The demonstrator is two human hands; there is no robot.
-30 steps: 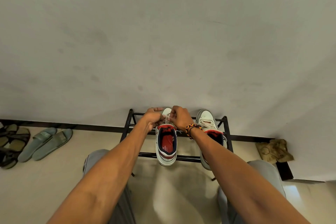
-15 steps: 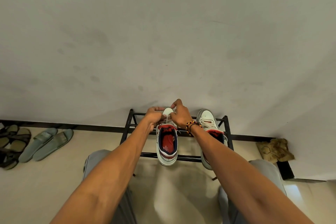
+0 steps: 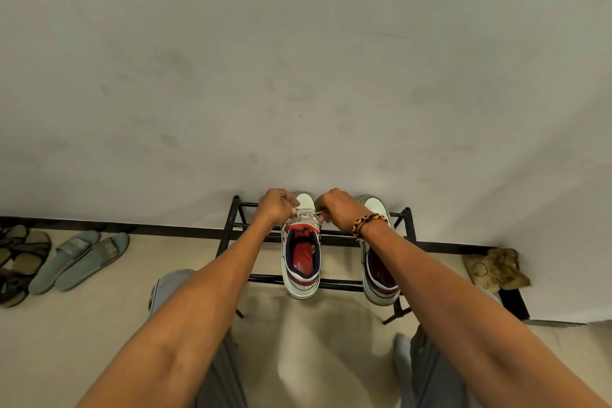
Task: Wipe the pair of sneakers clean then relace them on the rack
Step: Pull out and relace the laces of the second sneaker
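Observation:
Two white sneakers with red and navy lining stand toes to the wall on a low black metal rack [image 3: 231,228]. The left sneaker [image 3: 301,262] has a red insole showing. My left hand [image 3: 276,207] and my right hand [image 3: 334,207] are over its laces, each pinching an end of the pale shoelace [image 3: 306,213] pulled taut between them. The right sneaker [image 3: 381,278] is partly hidden under my right forearm, which wears a beaded bracelet.
A plain wall rises right behind the rack. Grey-green slides [image 3: 79,258] and dark sandals [image 3: 16,262] lie on the floor at the left. A crumpled tan cloth [image 3: 496,267] sits at the right by the skirting. My knees frame the floor in front.
My hands, close together over the laces before, have drawn apart sideways, stretching the lace between them. The right hand's raised finger has come down.

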